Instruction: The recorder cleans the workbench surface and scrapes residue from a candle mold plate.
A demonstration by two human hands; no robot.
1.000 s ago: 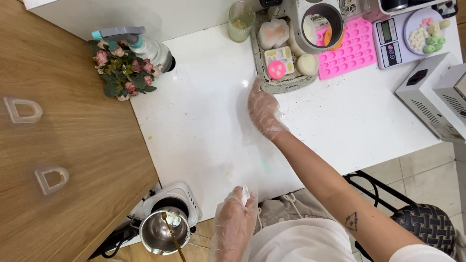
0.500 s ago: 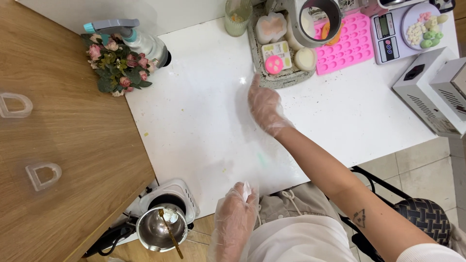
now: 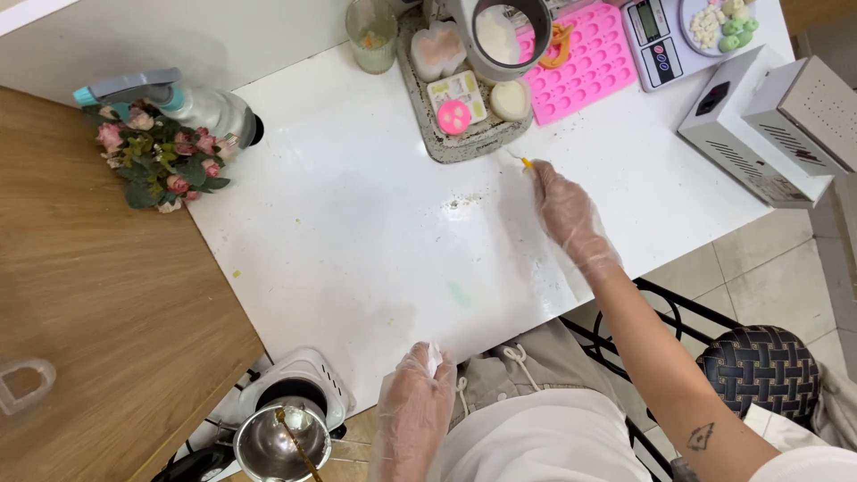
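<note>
Both gloved hands are working low over the surface, the right one reaching far forward.

The right hand is stretching out on a nearly straight bare arm, palm turned down, its fingers pinching together at the tips around something small and yellow. A clear thin glove is covering it to the wrist, and a small dark tattoo is showing on the forearm near the elbow. The left hand, gloved the same way, is staying close to the body at the near edge, fingers pointing forward and loosely curled, gripping a small white scrap at the fingertips.
</note>
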